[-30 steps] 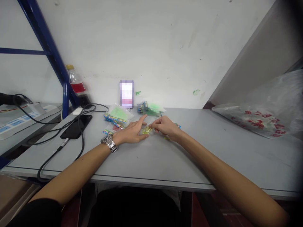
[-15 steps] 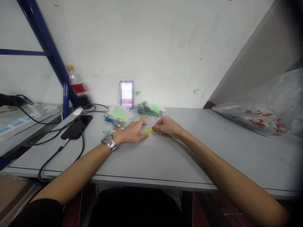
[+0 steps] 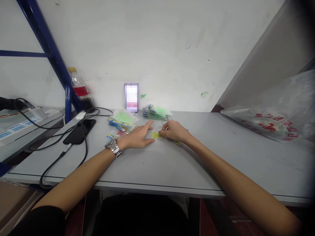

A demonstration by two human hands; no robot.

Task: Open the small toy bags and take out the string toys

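Both hands work a small yellow-green piece on the grey table.
The left hand [image 3: 136, 137] lies flat, fingers spread, pinning a clear packet [image 3: 155, 128] to the table [image 3: 221, 157]; the right hand [image 3: 173, 131] pinches the yellow-green piece [image 3: 156, 134] at its 9 o'clock, fingertips nearly closed on its edge; the step looks like seating the piece in the packet; next, I judge, a steady slide with the packet pinned; the colourful packets [image 3: 120, 123] lie at 10 o'clock.

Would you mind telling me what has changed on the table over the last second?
Very little. The right hand has edged slightly left, its fingertips still at the small yellow piece. The left hand still rests flat beside it. The packets, phone and bottle have not moved.
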